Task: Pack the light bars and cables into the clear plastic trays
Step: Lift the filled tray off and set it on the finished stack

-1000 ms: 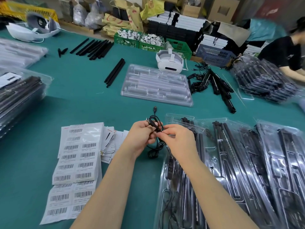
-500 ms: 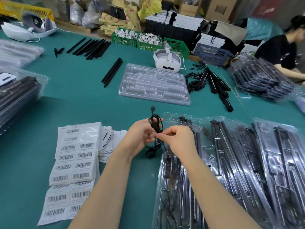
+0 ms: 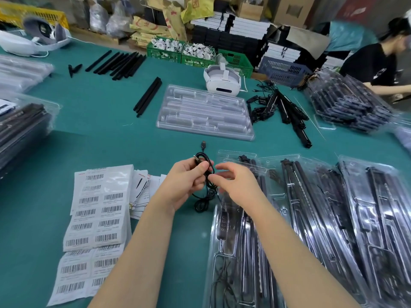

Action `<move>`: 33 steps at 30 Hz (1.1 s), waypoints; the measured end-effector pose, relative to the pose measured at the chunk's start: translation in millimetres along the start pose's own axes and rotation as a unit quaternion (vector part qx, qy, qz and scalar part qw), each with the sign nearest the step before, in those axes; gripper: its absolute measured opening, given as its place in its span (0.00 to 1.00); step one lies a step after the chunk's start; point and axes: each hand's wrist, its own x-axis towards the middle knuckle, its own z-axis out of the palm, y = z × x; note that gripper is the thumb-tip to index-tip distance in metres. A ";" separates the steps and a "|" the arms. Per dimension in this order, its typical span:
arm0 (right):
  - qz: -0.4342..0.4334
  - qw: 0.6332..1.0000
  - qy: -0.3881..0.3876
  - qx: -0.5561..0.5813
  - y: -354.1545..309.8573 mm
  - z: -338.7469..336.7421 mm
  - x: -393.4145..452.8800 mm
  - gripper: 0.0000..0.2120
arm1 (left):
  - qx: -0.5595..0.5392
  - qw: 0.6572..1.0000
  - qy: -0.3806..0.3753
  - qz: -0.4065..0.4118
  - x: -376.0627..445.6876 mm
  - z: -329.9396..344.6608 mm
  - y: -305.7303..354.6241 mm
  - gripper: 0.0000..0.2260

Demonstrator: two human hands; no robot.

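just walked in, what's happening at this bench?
A person is bundling a black cable over the green table. The left hand grips the coiled part; the right hand pinches the strand just below. Filled clear trays lie to the right, the nearest holding a cable remote, and an empty tray sits further back.

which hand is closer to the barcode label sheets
Left. The left hand is just right of the barcode label sheets, gripping the black cable; the right hand is farther right, over the tray edge.
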 end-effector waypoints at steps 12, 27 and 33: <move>-0.042 0.986 -0.118 -0.113 2.2 -6.7 0.5 0.06 | 0.155 0.986 0.056 0.025 -1.6 6.6 2.3 0.08; -0.063 0.901 0.116 -0.413 25.7 10.9 -33.9 0.47 | 0.348 0.933 0.088 -0.002 -3.2 3.0 2.8 0.07; 0.021 0.912 0.051 -0.406 46.4 19.6 -42.2 0.49 | 0.332 0.938 0.097 -0.038 -0.2 7.0 -0.9 0.10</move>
